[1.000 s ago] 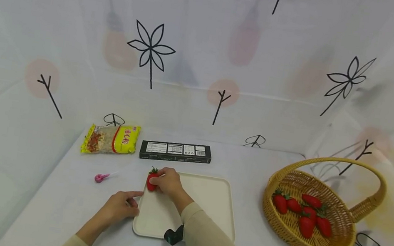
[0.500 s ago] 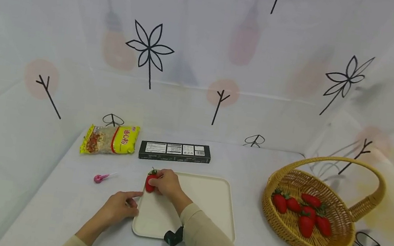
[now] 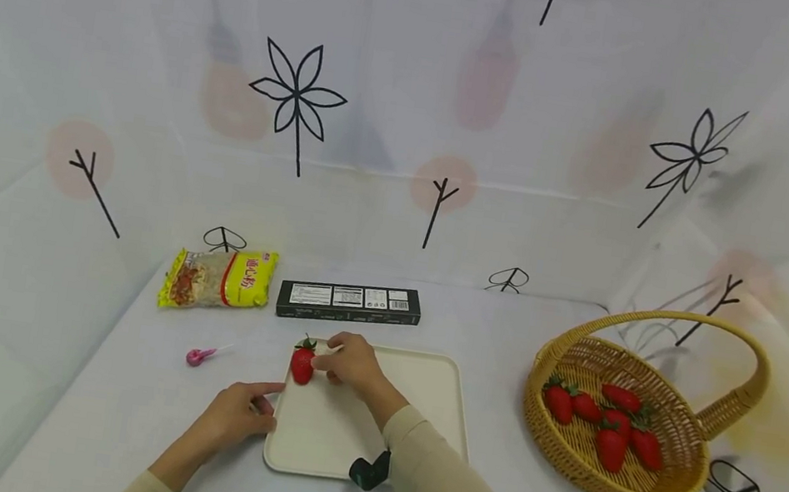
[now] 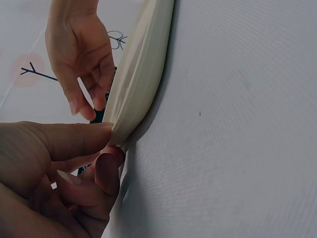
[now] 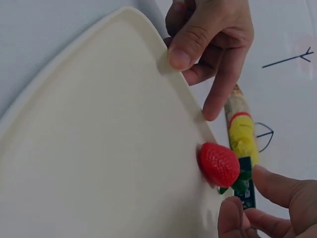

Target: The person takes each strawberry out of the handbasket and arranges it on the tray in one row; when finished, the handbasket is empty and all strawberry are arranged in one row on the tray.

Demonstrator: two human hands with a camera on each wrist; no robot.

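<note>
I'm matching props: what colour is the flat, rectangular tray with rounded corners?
The tray is cream, best seen in the right wrist view.

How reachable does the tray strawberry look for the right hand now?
Likely yes: the right hand is right beside the strawberry, with nothing visible between its fingers and the fruit. The left hand grips the tray edge, apart from it.

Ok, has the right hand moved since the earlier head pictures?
Yes. In the head view, judged against the black box, the right hand has shifted slightly to the right, away from the strawberry.
</note>
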